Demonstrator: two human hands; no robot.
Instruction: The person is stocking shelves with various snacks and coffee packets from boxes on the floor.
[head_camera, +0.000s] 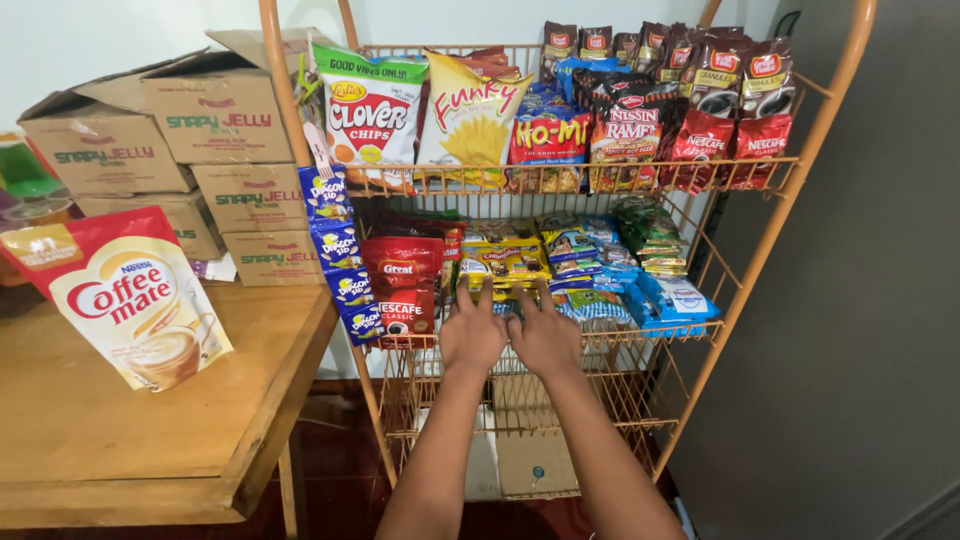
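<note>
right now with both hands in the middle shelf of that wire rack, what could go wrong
The left hand and right hand press among loose sachets; a shove might push some off the orange wire rack. The hanging blue sachet strip beside the left hand could snag. The creamer pouch on the wooden table leans and may topple.

Two bare forearms are seen, no sleeve being worn on either. The left hand (472, 335) and right hand (545, 338) are uncovered: no gloves, rings, watch or wristband are visible. Short, unpainted fingernails are shown.
</note>
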